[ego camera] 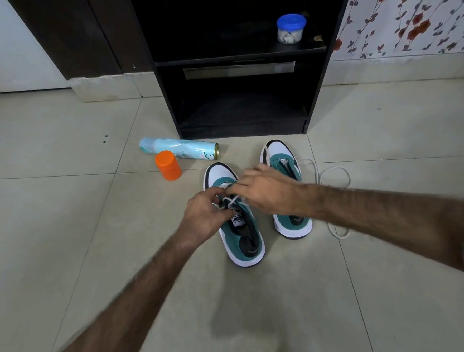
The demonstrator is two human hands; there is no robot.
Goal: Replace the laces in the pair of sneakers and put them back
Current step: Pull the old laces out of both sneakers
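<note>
The left hand [202, 217] and right hand [267, 191] each pinch the white lace [234, 199] over the left sneaker [238, 230] on the tiled floor [63, 215]; the right sneaker [284, 172] stands just beside it, a loose lace [332, 174] at its right.

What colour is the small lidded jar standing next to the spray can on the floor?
Orange jar, clearest in the head view.

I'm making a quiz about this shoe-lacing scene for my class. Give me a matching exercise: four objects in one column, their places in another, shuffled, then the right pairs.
Objects:
1. spray can
2. blue-lidded jar
3. orange cap
4. loose white lace

Places:
A. on the black cabinet's shelf
B. lying on its side on the floor
C. on the floor right of the sneakers
D. standing beside the can

Pairs: 1-B, 2-A, 3-D, 4-C
</note>
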